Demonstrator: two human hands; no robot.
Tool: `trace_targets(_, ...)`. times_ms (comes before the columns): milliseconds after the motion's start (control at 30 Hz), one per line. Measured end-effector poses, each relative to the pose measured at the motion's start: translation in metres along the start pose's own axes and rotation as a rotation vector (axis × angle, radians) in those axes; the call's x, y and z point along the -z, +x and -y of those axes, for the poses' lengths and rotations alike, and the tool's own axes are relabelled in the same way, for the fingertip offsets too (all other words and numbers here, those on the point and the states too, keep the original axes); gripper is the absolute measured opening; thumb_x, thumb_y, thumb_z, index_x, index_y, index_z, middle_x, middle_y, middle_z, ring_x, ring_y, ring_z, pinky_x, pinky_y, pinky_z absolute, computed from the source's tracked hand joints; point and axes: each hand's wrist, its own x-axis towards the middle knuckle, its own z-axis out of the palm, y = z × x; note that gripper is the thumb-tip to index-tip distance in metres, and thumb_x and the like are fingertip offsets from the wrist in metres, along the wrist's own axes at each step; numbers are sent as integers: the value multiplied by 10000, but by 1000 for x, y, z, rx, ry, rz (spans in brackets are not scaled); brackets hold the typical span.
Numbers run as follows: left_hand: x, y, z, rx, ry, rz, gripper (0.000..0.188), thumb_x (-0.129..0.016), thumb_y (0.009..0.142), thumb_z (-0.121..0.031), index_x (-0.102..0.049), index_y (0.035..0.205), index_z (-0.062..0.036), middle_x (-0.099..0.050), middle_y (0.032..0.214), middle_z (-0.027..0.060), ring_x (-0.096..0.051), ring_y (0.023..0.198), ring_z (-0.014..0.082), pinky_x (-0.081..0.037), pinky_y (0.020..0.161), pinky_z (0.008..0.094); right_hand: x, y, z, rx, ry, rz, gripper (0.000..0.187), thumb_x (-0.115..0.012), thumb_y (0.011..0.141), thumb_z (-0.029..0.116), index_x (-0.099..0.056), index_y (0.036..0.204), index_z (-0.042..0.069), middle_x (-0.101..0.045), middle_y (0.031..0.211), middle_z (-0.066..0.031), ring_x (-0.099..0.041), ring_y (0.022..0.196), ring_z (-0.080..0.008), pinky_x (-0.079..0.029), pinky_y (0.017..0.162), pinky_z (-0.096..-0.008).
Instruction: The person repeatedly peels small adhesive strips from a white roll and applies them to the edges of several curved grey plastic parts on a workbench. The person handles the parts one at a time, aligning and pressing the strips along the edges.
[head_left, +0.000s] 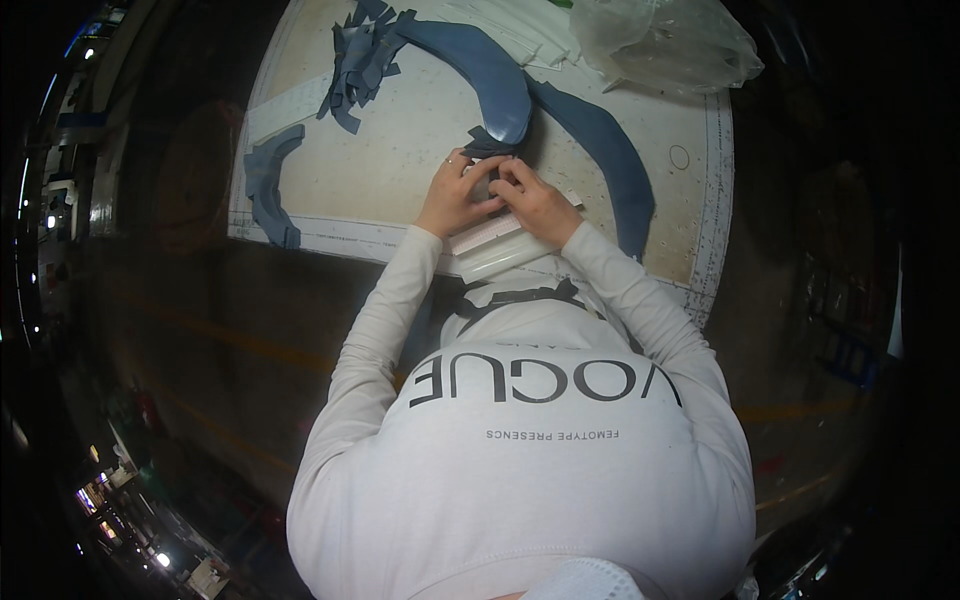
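White, textured material [590, 580] pokes up at the bottom edge, nearest the camera, and beyond it spreads my white shirt [520, 470] with dark lettering across the front. Both my arms reach forward to the near side of a pale table [370, 170], where my hands meet.

Just beyond my fingertips sits a small dark blue piece [487, 147], close under the rounded end of a large curved blue strip [490, 75]. Its long axis runs roughly from left to right across my front, and a narrow tip juts away from me at its left part. My left hand [460, 198], with a ring on one finger, is bent close to it; my right hand [537, 206] curls in from the other side. The gap between my fingertips is narrow, and I cannot tell what, if anything, they pinch, because my own fingers cover it.

That large strip arches from the upper left, its broad end pointing toward me. To the right, a second curved strip [605, 165] sweeps away from it, its near end pointing my way. At the left edge, a short curved blue stack [268, 185] bows outward to the left. Under my wrists, a white bar [500, 257] slants up to the right.
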Motion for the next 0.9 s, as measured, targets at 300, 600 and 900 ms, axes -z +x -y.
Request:
trace_targets(300,2,7,-4,-77,56,-52,581,-855,649,-312,-671,1180,-163,-611,1038,101,-594,976,325,-493,845,412,5,-1,4,-171,146,-250,319,-694,767,-25,-608,1056,78,-499,1075,-95,-633,923,-251,-569,729,-341)
trace_targets(600,14,20,-4,34,-186,-44,457,-887,635,-282,-729,1032,-120,-645,950,78,-666,772,210,-524,665,315,27,-7,3,-112,39,-176,306,-760,720,27,-688,1012,83,-542,986,-78,-579,874,-240,-515,760,-330)
trace_targets(900,12,27,-7,101,-183,-116,233,-806,751,-128,-716,958,-69,-651,884,67,-650,729,178,-514,663,295,36,23,0,-126,119,-354,165,-769,730,23,-716,883,58,-591,869,-57,-613,820,-217,-510,716,-317)
